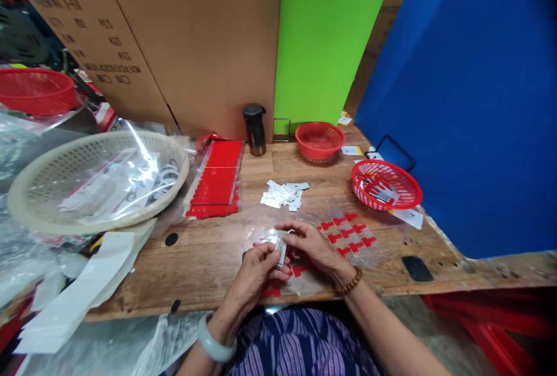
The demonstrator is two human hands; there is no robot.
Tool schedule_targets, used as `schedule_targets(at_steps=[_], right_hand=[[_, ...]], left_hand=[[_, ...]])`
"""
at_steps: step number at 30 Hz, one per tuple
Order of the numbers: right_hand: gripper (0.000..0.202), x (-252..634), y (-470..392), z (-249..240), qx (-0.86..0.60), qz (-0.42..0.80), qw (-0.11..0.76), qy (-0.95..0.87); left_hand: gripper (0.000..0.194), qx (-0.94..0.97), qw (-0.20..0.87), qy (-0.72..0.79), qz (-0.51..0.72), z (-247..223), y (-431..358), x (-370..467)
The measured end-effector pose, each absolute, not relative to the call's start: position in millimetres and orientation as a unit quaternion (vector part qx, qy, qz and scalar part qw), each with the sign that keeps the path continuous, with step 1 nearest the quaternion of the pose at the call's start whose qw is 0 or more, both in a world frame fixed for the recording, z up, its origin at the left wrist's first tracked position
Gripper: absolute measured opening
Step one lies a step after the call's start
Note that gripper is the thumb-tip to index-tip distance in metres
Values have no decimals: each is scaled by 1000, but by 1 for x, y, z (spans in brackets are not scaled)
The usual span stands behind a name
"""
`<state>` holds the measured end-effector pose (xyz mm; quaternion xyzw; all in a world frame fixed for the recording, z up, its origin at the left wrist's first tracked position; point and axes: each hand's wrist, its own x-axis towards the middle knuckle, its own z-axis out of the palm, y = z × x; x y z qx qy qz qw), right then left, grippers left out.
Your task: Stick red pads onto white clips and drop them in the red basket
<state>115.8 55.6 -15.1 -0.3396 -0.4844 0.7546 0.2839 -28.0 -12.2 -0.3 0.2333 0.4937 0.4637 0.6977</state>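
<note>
So both hands are meeting over the near edge of the wooden table point(209, 260), working on one small white card point(281, 250). The left hand point(256, 274) is curling around it and pinching its lower end, and the right hand point(311, 245) is pinching the top with its fingertips, so neither hand is spread out. Underneath them, a clear sheet with red T-shaped stickers point(348, 232) is lying flat on the wood, and a loose pile of the same white cards point(282, 194) is sitting just beyond. Off to the right, a red basket point(386, 185) is holding a few pieces. My guess is a sticker is getting pressed onto the card right now. Whatever comes after will probably need a clean peel off the sheet and careful lining up, since those stickers look tiny.
</note>
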Motion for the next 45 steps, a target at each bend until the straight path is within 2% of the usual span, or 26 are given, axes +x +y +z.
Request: schedule_targets(at_steps=[5,13,16,21,25,31,36,39,45], right_hand=[[38,117,53,-21,-278,817,296,-409],[32,114,43,-26,-319,762,326,-461],[41,120,40,-23,-361,658,312,-583],[44,136,35,-37,-418,363,270,-788],[43,144,43,-52,-426,262,219,-838],[36,145,70,-55,-393,258,248,-847],[24,141,60,-46,-429,263,315,-804],[15,137,46,-41,-447,286,296,-794],[13,129,36,-40,-452,304,242,-803]], left_hand=[[22,190,741,444,467,4,-15,-28],[16,129,733,450,493,3,-16,-28],[19,156,713,472,494,3,-16,-33],[22,157,662,512,525,-2,-13,-51],[16,144,637,531,540,-11,-9,-61],[4,136,613,548,553,-24,1,-63],[9,144,607,553,553,-30,5,-59],[11,155,614,553,541,-32,5,-51],[18,175,601,560,543,-39,12,-36]])
